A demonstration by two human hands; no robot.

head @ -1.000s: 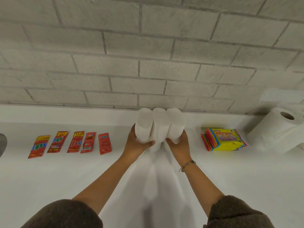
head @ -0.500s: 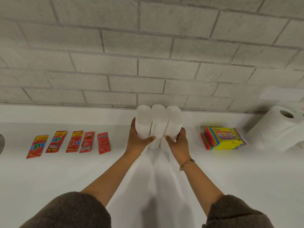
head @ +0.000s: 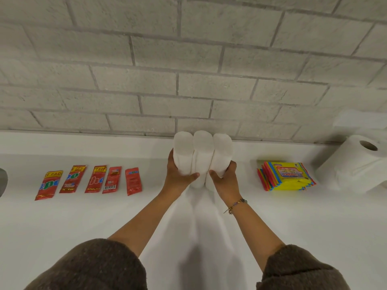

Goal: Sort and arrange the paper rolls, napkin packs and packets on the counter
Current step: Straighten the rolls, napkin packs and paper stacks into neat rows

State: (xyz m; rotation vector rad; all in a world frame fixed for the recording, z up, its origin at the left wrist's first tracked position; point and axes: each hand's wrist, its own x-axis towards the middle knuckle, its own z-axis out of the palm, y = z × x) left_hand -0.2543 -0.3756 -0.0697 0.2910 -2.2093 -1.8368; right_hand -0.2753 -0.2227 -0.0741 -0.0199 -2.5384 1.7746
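Note:
Three white paper rolls (head: 202, 152) stand upright side by side near the back of the white counter (head: 104, 218). My left hand (head: 178, 178) grips the left roll and my right hand (head: 225, 181) grips the right roll, squeezing the three together; each thumb curls over the front. Several red packets (head: 90, 182) lie in a row to the left. A stack of yellow napkin packs (head: 287, 175) lies to the right. A larger paper roll (head: 354, 162) lies on its side at the far right.
A grey brick wall (head: 188, 70) rises straight behind the counter's raised back ledge. A dark rounded object (head: 2, 183) shows at the left edge. Another white shape (head: 356, 122) sits behind the large roll.
Both hands have pushed the three rolls a little farther back toward the wall and set them more upright. Packets, napkin packs and the large roll have not moved.

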